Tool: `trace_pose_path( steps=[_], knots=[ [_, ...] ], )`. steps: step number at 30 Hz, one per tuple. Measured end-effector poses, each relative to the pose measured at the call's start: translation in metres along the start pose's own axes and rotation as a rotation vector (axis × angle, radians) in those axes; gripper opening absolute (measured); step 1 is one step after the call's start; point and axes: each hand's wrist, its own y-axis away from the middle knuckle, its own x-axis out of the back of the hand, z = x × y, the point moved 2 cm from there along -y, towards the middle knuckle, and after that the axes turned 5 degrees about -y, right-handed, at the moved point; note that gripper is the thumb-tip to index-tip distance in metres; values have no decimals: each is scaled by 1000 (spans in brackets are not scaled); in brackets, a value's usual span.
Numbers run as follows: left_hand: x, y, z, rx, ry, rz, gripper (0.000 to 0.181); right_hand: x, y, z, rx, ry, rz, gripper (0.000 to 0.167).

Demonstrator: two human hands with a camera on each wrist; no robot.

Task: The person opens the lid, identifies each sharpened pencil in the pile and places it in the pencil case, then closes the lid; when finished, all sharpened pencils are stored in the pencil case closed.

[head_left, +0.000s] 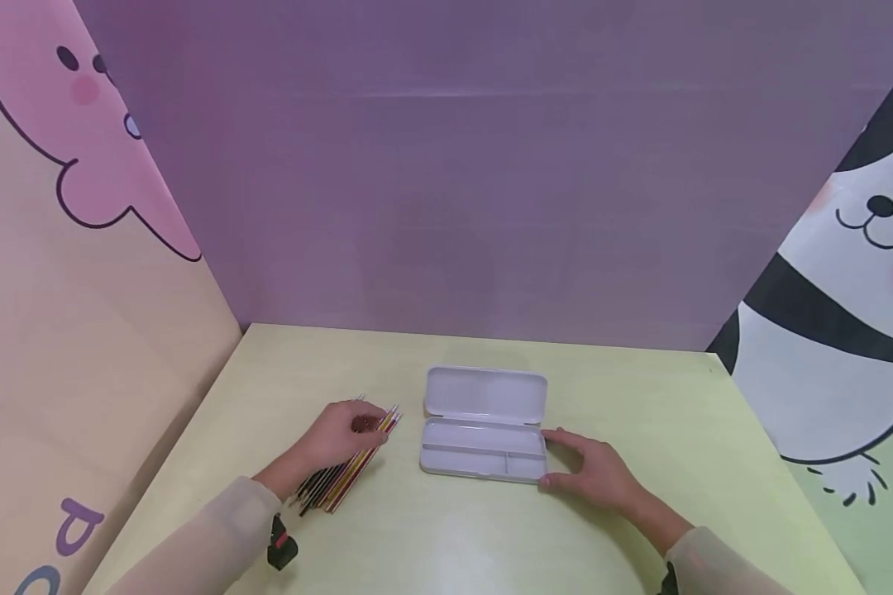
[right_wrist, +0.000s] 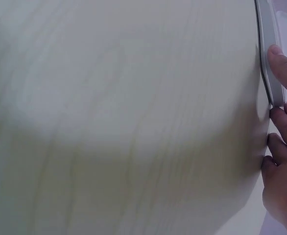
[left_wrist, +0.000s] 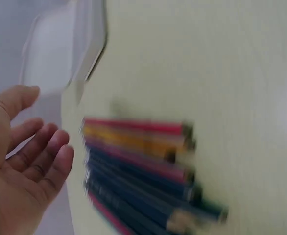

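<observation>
A bundle of pencils point(head_left: 345, 486), dark, red and yellow, lies slanted on the table left of centre. Over its far end reaches my left hand point(head_left: 335, 438). In the left wrist view this hand point(left_wrist: 23, 161) is beside the blurred pencils point(left_wrist: 143, 129), fingers loosely bent and nothing between them. A white pencil case point(head_left: 484, 461) lies with its lid point(head_left: 486, 395) swung back and its divided tray bare. My right hand point(head_left: 591, 471) holds the tray's right end, thumb and forefinger at its two corners. The right wrist view has the thumb point(right_wrist: 283, 71) on the case's side point(right_wrist: 271, 54).
The pale wooden table point(head_left: 640, 405) ends at a purple back wall point(head_left: 484, 207). Printed side panels stand at left point(head_left: 82, 330) and right point(head_left: 848, 364). A black strap device point(head_left: 282, 552) sits at the left wrist.
</observation>
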Motion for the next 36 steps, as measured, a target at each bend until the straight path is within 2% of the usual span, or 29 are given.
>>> trace_pose_path(
  steps=[4,7,12,17,20,24,29,36],
  knots=[
    [26,6,-20,48,55,-4,35,0,0,1,3,1,4,79],
    [39,11,-38,97,92,-11,38,0,-1,1,4,4,6,79],
    [47,15,-69,192,133,-36,39,0,-2,-1,4,15,5,78],
    [48,16,-87,267,213,-79,37,1,-3,-2,5,30,-1,78],
    [47,15,-93,292,290,-117,38,2,-4,-1,0,26,-6,79],
    [46,15,-94,292,332,-143,39,3,-4,0,-6,15,-6,80],
    [45,17,-90,279,303,-150,36,3,-4,-1,-11,8,-2,80],
    [47,16,-84,297,218,-135,28,4,-3,-5,-12,-12,-3,78]
  ],
)
